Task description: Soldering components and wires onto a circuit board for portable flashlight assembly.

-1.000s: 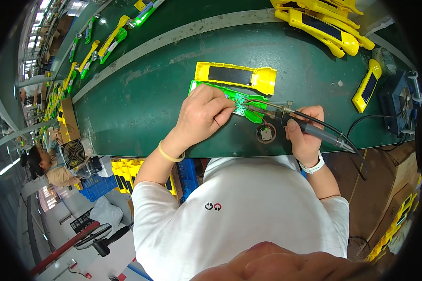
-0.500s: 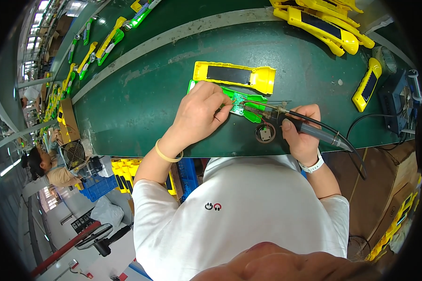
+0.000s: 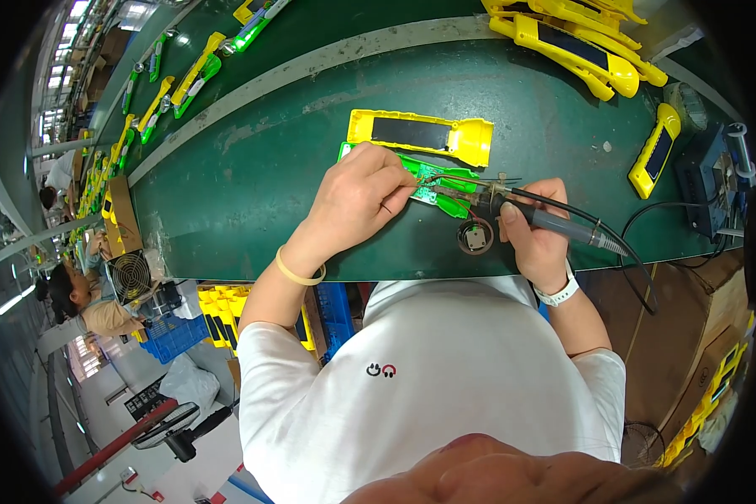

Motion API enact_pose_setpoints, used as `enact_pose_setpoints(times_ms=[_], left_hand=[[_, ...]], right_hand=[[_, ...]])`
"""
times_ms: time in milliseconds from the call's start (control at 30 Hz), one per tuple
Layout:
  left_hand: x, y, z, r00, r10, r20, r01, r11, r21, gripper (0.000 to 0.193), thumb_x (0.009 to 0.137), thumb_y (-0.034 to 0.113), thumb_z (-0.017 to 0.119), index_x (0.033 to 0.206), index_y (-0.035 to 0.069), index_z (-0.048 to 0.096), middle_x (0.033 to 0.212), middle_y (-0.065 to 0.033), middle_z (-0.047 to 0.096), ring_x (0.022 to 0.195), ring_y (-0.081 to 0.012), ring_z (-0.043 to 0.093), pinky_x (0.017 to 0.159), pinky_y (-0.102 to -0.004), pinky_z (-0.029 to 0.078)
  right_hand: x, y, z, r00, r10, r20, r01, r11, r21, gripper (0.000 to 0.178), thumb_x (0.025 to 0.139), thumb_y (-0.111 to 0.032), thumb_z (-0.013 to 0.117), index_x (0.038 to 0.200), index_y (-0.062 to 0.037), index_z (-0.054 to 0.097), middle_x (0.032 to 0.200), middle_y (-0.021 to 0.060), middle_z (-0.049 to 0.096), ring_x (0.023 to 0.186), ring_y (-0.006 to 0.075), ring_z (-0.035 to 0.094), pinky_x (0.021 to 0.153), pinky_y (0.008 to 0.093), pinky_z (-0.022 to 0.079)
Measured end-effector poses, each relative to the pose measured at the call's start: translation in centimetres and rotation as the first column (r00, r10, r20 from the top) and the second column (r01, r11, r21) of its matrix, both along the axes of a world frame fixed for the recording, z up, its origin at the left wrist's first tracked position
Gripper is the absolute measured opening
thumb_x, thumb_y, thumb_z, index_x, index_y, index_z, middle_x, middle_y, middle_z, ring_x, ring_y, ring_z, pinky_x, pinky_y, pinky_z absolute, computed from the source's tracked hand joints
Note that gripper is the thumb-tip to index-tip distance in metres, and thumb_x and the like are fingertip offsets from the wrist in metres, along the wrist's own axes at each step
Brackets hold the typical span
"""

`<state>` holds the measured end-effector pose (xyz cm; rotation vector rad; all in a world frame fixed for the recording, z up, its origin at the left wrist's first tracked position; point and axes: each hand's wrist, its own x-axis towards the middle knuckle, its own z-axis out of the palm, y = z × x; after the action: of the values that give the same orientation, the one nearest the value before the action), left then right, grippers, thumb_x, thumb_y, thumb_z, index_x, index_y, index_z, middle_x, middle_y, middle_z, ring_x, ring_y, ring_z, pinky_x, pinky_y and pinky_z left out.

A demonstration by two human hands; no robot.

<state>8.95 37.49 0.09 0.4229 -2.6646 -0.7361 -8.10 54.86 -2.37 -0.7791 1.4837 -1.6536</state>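
Observation:
My left hand (image 3: 354,200) rests on a green plastic housing half (image 3: 459,176), its thumb and forefinger pinched on what looks like a thin wire at the green circuit board (image 3: 427,186). In my right hand (image 3: 543,245) is a soldering iron (image 3: 567,227) with a thin guide tube along it and a black cable. Its tip end reaches the board close to my left fingertips; the exact contact is too small to tell. A round silver part (image 3: 475,238) with wires lies below the housing. Just beyond it sits a yellow housing half (image 3: 472,143) with a dark panel.
Yellow housings (image 3: 567,42) are piled at the far right, with a single yellow one (image 3: 656,153) nearer. A dark soldering station (image 3: 704,181) stands at the right edge. Green and yellow units (image 3: 195,80) line the far left. A person (image 3: 80,290) works beside a fan (image 3: 132,275).
The soldering iron and my right hand have shifted slightly left, bringing the tip end closer to my left fingertips. My left hand keeps its pinch at the board.

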Motion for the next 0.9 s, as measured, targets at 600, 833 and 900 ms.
enact_pose_setpoints(times_ms=[600, 833, 900], left_hand=[[-0.21, 0.46, 0.25, 0.999, 0.038, 0.006, -0.038, 0.999, 0.004, 0.008, 0.07, 0.006, 0.066, 0.076, 0.006, 0.061, 0.079, -0.0067, 0.054, 0.077, -0.0251, 0.054, 0.066, -0.0347, 0.047], [-0.2, 0.52, 0.41, 0.999, 0.043, 0.033, -0.043, 0.999, 0.011, 0.008, 0.07, 0.006, 0.066, 0.076, 0.006, 0.06, 0.079, -0.007, 0.054, 0.077, -0.0256, 0.053, 0.067, -0.0352, 0.046], [-0.18, 0.64, 0.27, 0.999, 0.05, 0.009, -0.049, 0.999, -0.016, 0.011, 0.07, 0.009, 0.068, 0.076, 0.005, 0.06, 0.079, -0.0077, 0.053, 0.077, -0.0261, 0.053, 0.067, -0.0353, 0.046]], right_hand=[[-0.33, 0.57, 0.34, 0.999, -0.026, 0.046, 0.028, 0.998, -0.052, 0.027, 0.085, -0.009, 0.061, 0.094, -0.0044, 0.037, 0.074, 0.0034, 0.052, 0.057, 0.0056, 0.048, 0.05, 0.0187, 0.041], [-0.4, 0.71, 0.17, 1.0, 0.001, 0.028, 0.001, 0.999, -0.044, 0.027, 0.085, -0.01, 0.061, 0.094, -0.0042, 0.037, 0.074, 0.0033, 0.051, 0.058, 0.0056, 0.048, 0.051, 0.0187, 0.041], [-0.39, 0.7, 0.17, 0.999, -0.018, 0.041, 0.019, 0.999, -0.042, 0.027, 0.084, -0.01, 0.062, 0.094, -0.0042, 0.037, 0.073, 0.0034, 0.051, 0.058, 0.0056, 0.048, 0.051, 0.0187, 0.041]])
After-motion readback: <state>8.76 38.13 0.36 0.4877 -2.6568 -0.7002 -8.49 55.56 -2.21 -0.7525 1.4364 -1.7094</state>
